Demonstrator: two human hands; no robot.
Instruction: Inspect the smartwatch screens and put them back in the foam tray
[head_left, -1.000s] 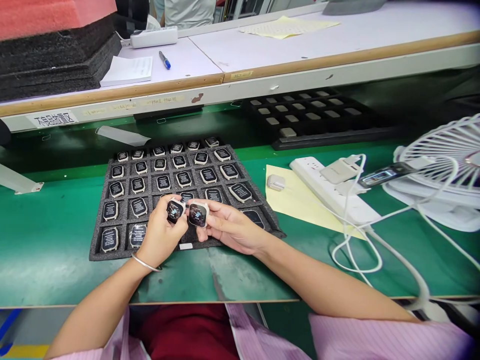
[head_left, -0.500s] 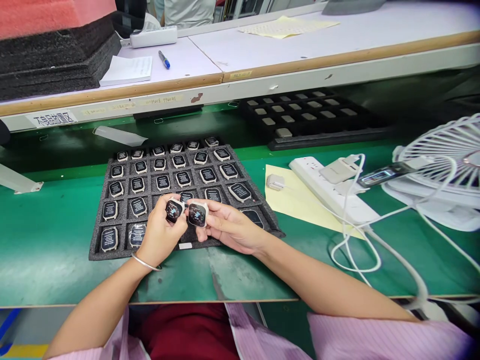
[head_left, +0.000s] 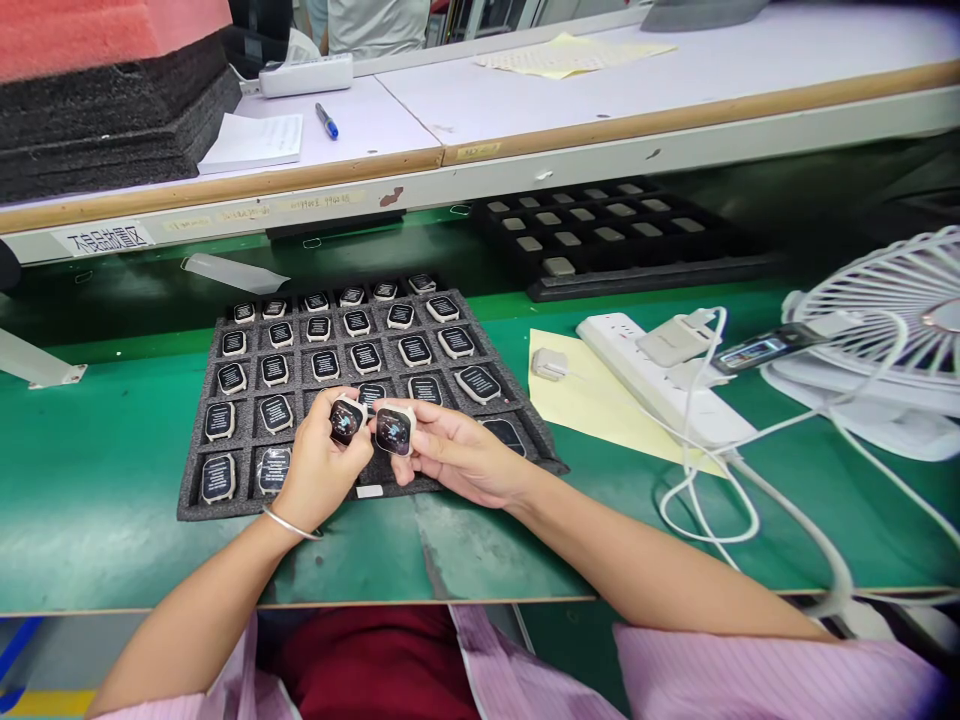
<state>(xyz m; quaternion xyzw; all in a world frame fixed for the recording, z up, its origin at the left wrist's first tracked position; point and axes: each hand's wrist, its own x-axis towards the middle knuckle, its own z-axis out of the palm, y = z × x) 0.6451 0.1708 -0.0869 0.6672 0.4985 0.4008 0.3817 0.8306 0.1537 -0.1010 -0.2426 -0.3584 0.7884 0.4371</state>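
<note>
Side by side over the near part of a dark foam tray (head_left: 292, 487), my two hands each hold a smartwatch without a strap. My left hand (head_left: 321, 465) grips the left smartwatch (head_left: 347, 421), its lit screen facing me. In the fingers of my right hand (head_left: 465, 455) is the right smartwatch (head_left: 394, 430), also lit with a dial picture. The tray's square pockets hold several more watches, such as one watch (head_left: 218, 478) at the near left corner, with lines of white text on their screens. My hands cover some pockets.
A white power strip (head_left: 667, 385) with a charger and tangled white cables lies right of the tray, on yellow paper (head_left: 577, 400). Beyond stands a white fan (head_left: 900, 310). A second black tray (head_left: 645, 275) sits under the shelf (head_left: 525, 170), which carries black foam, a notepad and a pen.
Almost nothing differs. The view has shifted very slightly, and both hands keep hold of the two smartwatches in the same place.
</note>
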